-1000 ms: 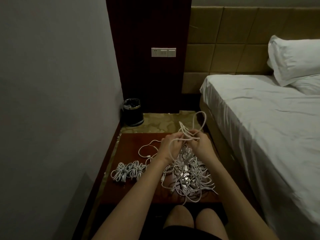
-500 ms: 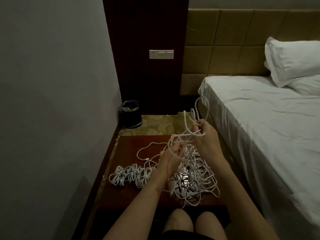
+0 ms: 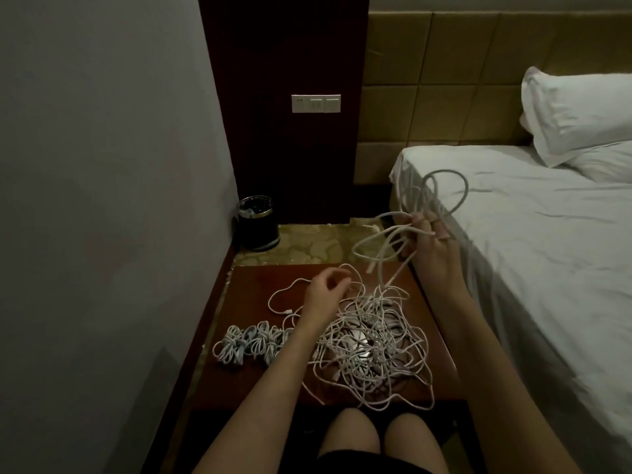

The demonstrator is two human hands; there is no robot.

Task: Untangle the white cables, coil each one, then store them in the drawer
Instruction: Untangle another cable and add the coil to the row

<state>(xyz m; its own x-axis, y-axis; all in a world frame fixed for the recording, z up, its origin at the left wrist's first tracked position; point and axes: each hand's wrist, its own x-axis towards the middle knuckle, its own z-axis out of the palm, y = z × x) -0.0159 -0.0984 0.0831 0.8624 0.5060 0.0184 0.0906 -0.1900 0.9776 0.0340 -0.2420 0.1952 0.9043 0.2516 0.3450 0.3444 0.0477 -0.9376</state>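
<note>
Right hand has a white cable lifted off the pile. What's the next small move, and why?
Probably pin the tangled white cable pile with the left hand, which hovers beside it holding nothing. The right hand grips the lifted white cable loops, whose strand runs down into the pile, so pulling could drag it.

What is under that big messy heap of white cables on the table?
Under the tangled cables shows the dark red tabletop, and a pale, shiny patch glints through the middle. What that patch is cannot be told; the strands cover most of it.
</note>
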